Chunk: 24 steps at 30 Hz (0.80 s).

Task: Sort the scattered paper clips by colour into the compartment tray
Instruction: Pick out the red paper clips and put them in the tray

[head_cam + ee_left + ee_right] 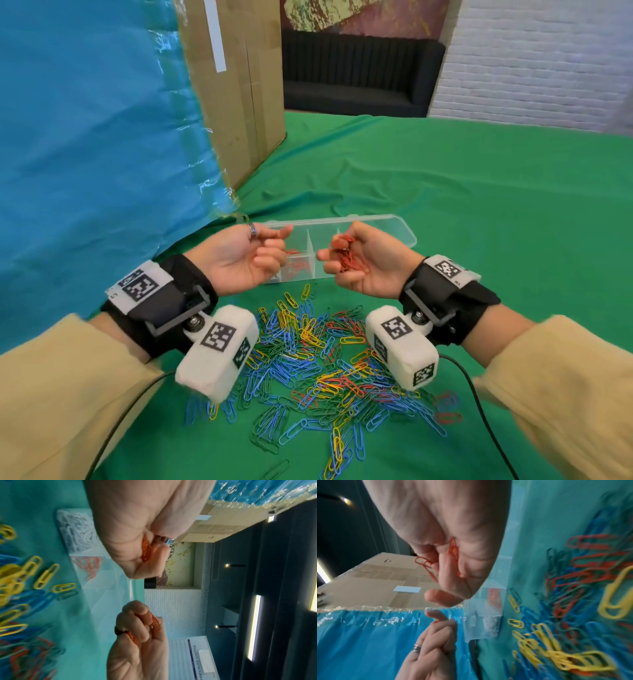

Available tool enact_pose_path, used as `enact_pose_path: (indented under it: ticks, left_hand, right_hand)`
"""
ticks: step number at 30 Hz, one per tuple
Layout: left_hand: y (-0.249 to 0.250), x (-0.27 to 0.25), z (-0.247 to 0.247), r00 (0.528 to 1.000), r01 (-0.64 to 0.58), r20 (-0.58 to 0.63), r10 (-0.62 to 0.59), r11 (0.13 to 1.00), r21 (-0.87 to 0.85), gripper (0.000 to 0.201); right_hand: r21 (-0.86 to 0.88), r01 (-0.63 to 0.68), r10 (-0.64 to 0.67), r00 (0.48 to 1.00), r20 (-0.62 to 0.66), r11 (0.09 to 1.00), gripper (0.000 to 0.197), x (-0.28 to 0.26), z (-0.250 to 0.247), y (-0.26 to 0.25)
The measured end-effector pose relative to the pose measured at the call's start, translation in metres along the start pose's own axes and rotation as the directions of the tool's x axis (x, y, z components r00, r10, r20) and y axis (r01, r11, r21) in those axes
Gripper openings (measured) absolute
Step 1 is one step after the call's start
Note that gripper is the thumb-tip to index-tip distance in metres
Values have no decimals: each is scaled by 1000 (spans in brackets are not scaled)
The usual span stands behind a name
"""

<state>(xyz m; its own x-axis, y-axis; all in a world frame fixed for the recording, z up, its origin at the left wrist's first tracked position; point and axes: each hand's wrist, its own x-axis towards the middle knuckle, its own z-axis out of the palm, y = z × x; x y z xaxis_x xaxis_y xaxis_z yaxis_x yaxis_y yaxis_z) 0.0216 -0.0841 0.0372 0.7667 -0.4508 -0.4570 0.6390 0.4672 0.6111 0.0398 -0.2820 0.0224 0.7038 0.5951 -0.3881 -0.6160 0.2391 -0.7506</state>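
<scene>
Right hand (363, 263): palm up, fingers curled round a bunch of red wire clips (346, 257), held above the tray.
Left hand (239, 260): fingers curled, a few red clips (146, 551) pinched in its grip.
Compartment tray (394, 228): clear rigid plastic, long, divided; red clips lie in one section, white in another.
Scattered paper clips (318, 363): blue, yellow, green and red looped wire, heaped on the counter's wrinkled green cloth (479, 205), nearer than the tray.
</scene>
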Motion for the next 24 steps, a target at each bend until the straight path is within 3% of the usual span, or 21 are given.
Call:
enact_pose_path:
  ticks: [2,6,12,17,24]
  left_hand:
    - [11,6,4,996,-64,-63,59,995,-77,16]
    - [25,20,11,978,-163,-151,145,980,-117,30]
    - [31,33,1,972,-152,-186,144,988,-29,51]
    - [31,36,-7,962,-141,-237,134,990,-11,55]
    - [30,31,-5,951,-136,-270,152,988,76,56]
  right_hand:
    - [46,43,-42,998,-38,998,9,10,7,-11]
    - [-4,66,-66,990,-124,998,28,34,19,-27]
    - [-144,6,-43,967,-252,990,23,69,25,-30]
    - [52,-5,20,960,-278,999,26,71,19,-31]
    - [-10,31,-32,966,-255,999,26,68,11,-28]
